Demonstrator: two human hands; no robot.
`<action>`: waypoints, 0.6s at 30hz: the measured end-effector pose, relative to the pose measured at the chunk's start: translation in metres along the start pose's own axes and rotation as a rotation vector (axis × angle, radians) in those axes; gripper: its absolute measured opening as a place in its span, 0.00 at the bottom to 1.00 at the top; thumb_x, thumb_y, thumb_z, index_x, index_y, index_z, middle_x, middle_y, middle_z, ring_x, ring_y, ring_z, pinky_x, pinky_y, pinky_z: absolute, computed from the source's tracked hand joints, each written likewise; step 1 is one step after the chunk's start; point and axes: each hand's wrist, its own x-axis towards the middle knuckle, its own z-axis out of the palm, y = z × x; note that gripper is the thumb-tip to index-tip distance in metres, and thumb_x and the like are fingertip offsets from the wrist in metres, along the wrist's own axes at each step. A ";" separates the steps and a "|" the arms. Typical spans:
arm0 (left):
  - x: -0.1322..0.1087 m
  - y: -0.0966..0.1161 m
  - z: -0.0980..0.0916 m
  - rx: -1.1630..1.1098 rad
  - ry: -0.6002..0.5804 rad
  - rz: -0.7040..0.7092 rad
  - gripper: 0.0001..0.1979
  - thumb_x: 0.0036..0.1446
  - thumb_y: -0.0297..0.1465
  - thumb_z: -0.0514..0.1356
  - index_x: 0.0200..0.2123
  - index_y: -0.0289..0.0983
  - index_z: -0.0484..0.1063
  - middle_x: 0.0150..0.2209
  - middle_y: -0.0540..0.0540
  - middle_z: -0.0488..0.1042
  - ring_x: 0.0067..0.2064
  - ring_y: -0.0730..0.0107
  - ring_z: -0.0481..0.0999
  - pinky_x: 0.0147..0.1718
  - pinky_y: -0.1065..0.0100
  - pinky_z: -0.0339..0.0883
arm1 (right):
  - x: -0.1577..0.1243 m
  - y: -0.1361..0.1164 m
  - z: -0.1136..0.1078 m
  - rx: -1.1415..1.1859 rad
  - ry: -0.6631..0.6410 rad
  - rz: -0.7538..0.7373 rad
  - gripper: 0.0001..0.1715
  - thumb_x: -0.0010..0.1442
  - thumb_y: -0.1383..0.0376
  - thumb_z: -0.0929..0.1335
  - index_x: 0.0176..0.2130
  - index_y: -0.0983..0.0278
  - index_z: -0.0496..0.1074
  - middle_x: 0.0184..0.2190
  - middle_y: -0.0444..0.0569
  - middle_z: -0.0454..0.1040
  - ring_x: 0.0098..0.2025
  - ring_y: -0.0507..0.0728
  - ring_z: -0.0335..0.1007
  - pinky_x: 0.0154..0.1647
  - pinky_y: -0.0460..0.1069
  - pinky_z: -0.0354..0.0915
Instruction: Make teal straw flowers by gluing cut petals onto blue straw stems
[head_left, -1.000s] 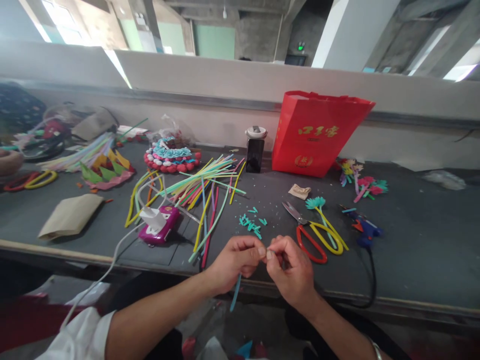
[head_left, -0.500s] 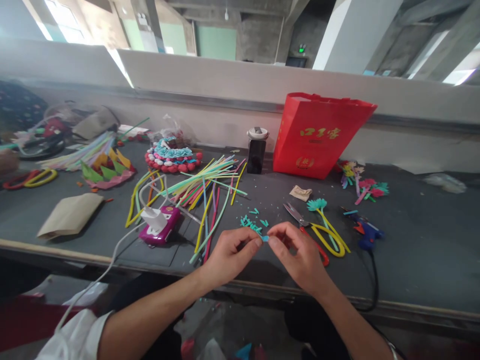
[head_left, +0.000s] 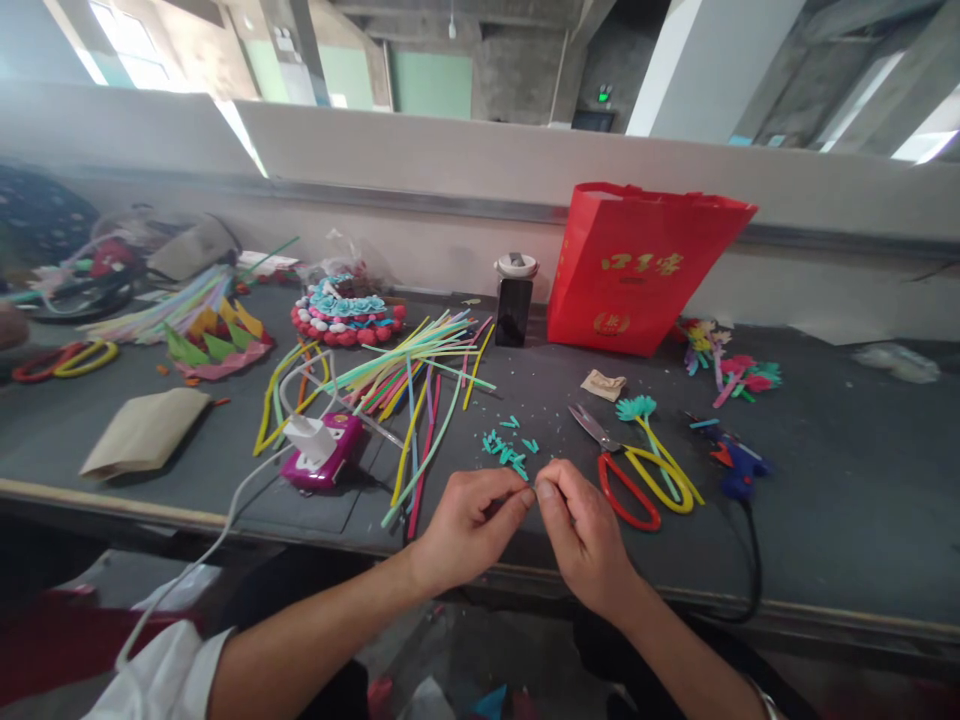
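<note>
My left hand [head_left: 480,522] is closed, with thumb and forefinger pinched together above the table's front part. Facing it, my right hand [head_left: 583,525] is pinched too, and the fingertips of both hands meet or nearly meet. Whatever lies between them is too small or hidden to make out. Small teal cuttings [head_left: 506,450] are scattered on the table just beyond the fingertips. To the right of my right hand lie scissors [head_left: 626,465] with red and yellow handles, blades parted. A teal flower [head_left: 636,407] on a bent stem rests beside them.
A blue glue gun [head_left: 739,470] with a black cord lies at right. Behind stand a red bag [head_left: 645,275] and a phone [head_left: 514,310] leaning on a cup. Coloured pipe-cleaner-like sticks [head_left: 420,360] and a purple power strip [head_left: 326,455] with cable are at left. A person's hand [head_left: 11,325] shows far left.
The small blue piece seen between my fingertips is now hidden. My right hand has tilted more upright and shifted slightly left and down, uncovering the red scissor handle.
</note>
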 end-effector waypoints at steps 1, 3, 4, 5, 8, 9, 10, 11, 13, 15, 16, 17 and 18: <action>0.000 0.001 0.000 -0.013 -0.003 -0.010 0.14 0.62 0.30 0.55 0.24 0.34 0.70 0.22 0.51 0.66 0.25 0.76 0.62 0.27 0.73 0.56 | -0.001 -0.001 0.001 0.007 0.013 0.001 0.10 0.67 0.69 0.57 0.34 0.60 0.61 0.27 0.43 0.62 0.30 0.52 0.61 0.32 0.47 0.57; 0.000 0.002 0.000 -0.037 -0.019 -0.027 0.15 0.62 0.31 0.56 0.23 0.34 0.70 0.21 0.51 0.65 0.25 0.77 0.62 0.27 0.73 0.56 | -0.001 -0.001 0.002 0.012 0.019 0.001 0.10 0.67 0.69 0.57 0.33 0.60 0.60 0.27 0.43 0.62 0.30 0.53 0.61 0.33 0.47 0.57; 0.000 0.002 0.000 -0.049 -0.029 -0.036 0.15 0.62 0.31 0.56 0.23 0.33 0.69 0.21 0.51 0.65 0.25 0.77 0.62 0.27 0.73 0.55 | -0.002 -0.002 0.002 0.011 0.018 0.000 0.10 0.67 0.69 0.57 0.33 0.60 0.60 0.27 0.43 0.62 0.30 0.53 0.61 0.33 0.47 0.57; 0.000 0.002 -0.001 -0.061 -0.040 -0.048 0.15 0.62 0.32 0.56 0.23 0.33 0.69 0.21 0.52 0.64 0.25 0.77 0.61 0.26 0.73 0.55 | -0.001 -0.002 0.002 0.007 0.016 -0.002 0.10 0.67 0.69 0.57 0.33 0.60 0.60 0.28 0.43 0.62 0.30 0.53 0.61 0.33 0.47 0.57; 0.000 -0.001 -0.002 -0.116 -0.068 -0.100 0.16 0.62 0.34 0.56 0.23 0.33 0.69 0.21 0.52 0.62 0.25 0.77 0.59 0.26 0.73 0.54 | 0.000 -0.002 0.001 -0.012 0.008 -0.014 0.10 0.67 0.69 0.57 0.33 0.60 0.59 0.27 0.43 0.62 0.29 0.52 0.60 0.32 0.47 0.57; 0.000 -0.003 -0.003 -0.144 -0.075 -0.122 0.16 0.62 0.35 0.56 0.24 0.33 0.69 0.21 0.53 0.62 0.26 0.77 0.59 0.26 0.73 0.54 | 0.001 -0.002 0.000 -0.021 0.001 -0.014 0.10 0.67 0.69 0.57 0.33 0.60 0.59 0.27 0.42 0.62 0.29 0.52 0.60 0.32 0.47 0.57; 0.001 -0.004 -0.004 -0.180 -0.082 -0.146 0.15 0.61 0.35 0.57 0.24 0.33 0.69 0.22 0.53 0.62 0.26 0.76 0.59 0.27 0.73 0.55 | 0.003 -0.002 -0.001 -0.031 -0.011 -0.010 0.10 0.67 0.69 0.57 0.32 0.60 0.59 0.27 0.42 0.62 0.29 0.52 0.60 0.32 0.47 0.56; 0.001 -0.005 -0.004 -0.222 -0.089 -0.174 0.15 0.61 0.36 0.57 0.24 0.33 0.69 0.22 0.53 0.62 0.27 0.76 0.60 0.28 0.72 0.55 | 0.004 -0.002 -0.003 -0.038 -0.029 -0.002 0.10 0.67 0.69 0.57 0.32 0.60 0.59 0.27 0.42 0.62 0.29 0.52 0.61 0.32 0.47 0.56; 0.003 -0.006 -0.007 -0.321 -0.103 -0.246 0.15 0.59 0.38 0.59 0.24 0.34 0.69 0.23 0.53 0.61 0.27 0.76 0.59 0.28 0.73 0.55 | 0.006 -0.002 -0.006 -0.043 -0.068 0.006 0.10 0.68 0.68 0.57 0.33 0.60 0.59 0.27 0.43 0.63 0.29 0.52 0.61 0.32 0.47 0.56; 0.004 -0.007 -0.009 -0.436 -0.126 -0.335 0.15 0.57 0.39 0.60 0.25 0.34 0.69 0.22 0.54 0.59 0.25 0.78 0.56 0.25 0.74 0.52 | 0.008 -0.002 -0.008 -0.039 -0.103 -0.008 0.10 0.68 0.67 0.58 0.33 0.60 0.60 0.28 0.43 0.64 0.30 0.52 0.61 0.33 0.47 0.56; 0.005 -0.007 -0.011 -0.493 -0.135 -0.381 0.15 0.57 0.39 0.61 0.25 0.34 0.69 0.21 0.55 0.59 0.24 0.78 0.55 0.23 0.74 0.50 | 0.008 -0.002 -0.010 -0.038 -0.119 -0.023 0.09 0.68 0.67 0.58 0.33 0.60 0.60 0.28 0.43 0.65 0.30 0.52 0.62 0.33 0.48 0.56; 0.005 -0.007 -0.012 -0.544 -0.142 -0.422 0.15 0.56 0.39 0.62 0.26 0.34 0.70 0.21 0.55 0.59 0.23 0.79 0.53 0.22 0.74 0.48 | 0.008 -0.001 -0.011 -0.037 -0.133 -0.039 0.09 0.68 0.67 0.58 0.34 0.60 0.61 0.29 0.43 0.65 0.30 0.52 0.62 0.33 0.48 0.56; 0.005 -0.007 -0.013 -0.586 -0.149 -0.457 0.15 0.56 0.39 0.62 0.26 0.34 0.70 0.21 0.55 0.59 0.23 0.80 0.52 0.21 0.74 0.46 | 0.008 -0.002 -0.012 -0.037 -0.145 -0.052 0.08 0.68 0.67 0.59 0.34 0.60 0.61 0.29 0.43 0.66 0.30 0.52 0.62 0.33 0.48 0.56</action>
